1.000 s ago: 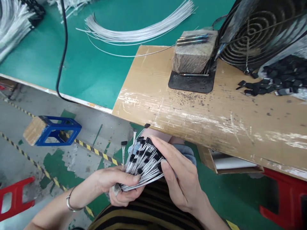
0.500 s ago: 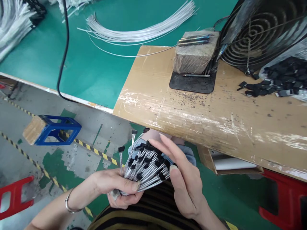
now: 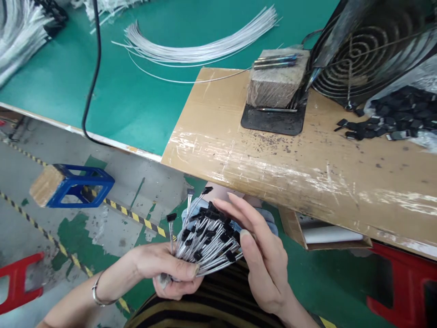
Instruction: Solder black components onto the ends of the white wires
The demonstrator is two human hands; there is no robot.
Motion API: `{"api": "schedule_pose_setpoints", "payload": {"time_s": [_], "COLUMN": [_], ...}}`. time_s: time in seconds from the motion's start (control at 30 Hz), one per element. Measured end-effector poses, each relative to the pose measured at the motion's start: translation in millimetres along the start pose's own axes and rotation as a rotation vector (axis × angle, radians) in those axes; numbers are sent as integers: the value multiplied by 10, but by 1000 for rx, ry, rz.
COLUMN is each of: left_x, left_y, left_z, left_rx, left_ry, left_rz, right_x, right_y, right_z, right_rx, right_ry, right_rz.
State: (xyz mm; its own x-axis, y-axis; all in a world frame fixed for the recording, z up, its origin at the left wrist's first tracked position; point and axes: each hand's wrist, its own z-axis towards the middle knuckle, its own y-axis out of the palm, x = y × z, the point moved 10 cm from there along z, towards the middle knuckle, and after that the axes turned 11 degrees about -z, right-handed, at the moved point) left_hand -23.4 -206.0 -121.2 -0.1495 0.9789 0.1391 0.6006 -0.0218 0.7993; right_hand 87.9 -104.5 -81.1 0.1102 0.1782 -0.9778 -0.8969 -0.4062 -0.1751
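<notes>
Lower centre of the frame, the left hand (image 3: 172,269) clasps the wire bundle (image 3: 205,246), which fans up and rightward; its black connectors (image 3: 224,237) lie nearest the right hand (image 3: 268,264), loosely open, just to their right.

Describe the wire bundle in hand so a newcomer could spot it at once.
Find the brown cardboard lying over the green tabletop. Below its front edge, the left hand grips a fan of silvery wires tipped with small black connectors. Unlike the curved white bundle on the green surface, it is held in hand and shows black ends.
</notes>
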Motion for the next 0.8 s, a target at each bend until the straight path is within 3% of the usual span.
{"api": "schedule_pose_setpoints", "payload": {"time_s": [0.8], "left_x": [35], "left_y": [75], "left_z": [4], "left_rx": [-15], "left_ry": [16], "left_rz": [40], "right_x": [-236], "right_y": [23], "right_z": [45], "right_rx": [-55], "right_ry": [-207], "right_rz": [-70]}}
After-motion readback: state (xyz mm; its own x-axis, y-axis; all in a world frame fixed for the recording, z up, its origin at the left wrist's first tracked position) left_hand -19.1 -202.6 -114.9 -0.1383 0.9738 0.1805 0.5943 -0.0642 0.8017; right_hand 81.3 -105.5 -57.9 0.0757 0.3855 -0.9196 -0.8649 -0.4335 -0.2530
